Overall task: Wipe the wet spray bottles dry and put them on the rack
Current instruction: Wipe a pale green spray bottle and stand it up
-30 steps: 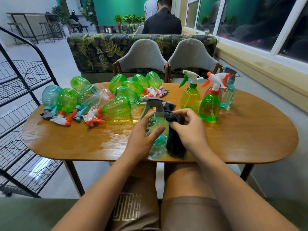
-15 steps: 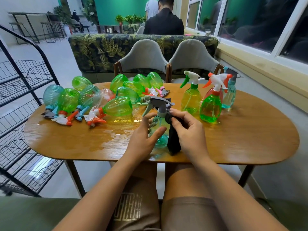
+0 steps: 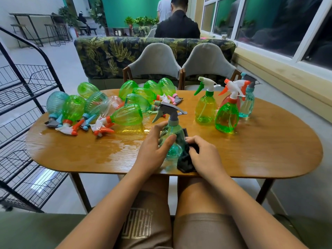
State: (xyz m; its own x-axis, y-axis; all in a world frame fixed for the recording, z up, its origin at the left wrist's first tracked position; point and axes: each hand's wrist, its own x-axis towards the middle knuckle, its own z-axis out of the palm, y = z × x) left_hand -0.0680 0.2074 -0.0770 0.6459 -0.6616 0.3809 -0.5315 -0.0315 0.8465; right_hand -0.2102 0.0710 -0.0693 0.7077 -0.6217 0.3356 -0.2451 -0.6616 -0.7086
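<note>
Teal bottle gripped upright, dark cloth pressed

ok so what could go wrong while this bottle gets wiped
1. The table has water beside the held bottle; setting it down there could re-wet it.
2. The bottle is near the table's front edge, and a hard push from the right hand's cloth might slip it from the left hand.

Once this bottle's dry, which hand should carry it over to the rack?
Probably the left hand: it grips the teal bottle, and the wire rack stands on that side. The right hand is busy holding the dark cloth.
</note>
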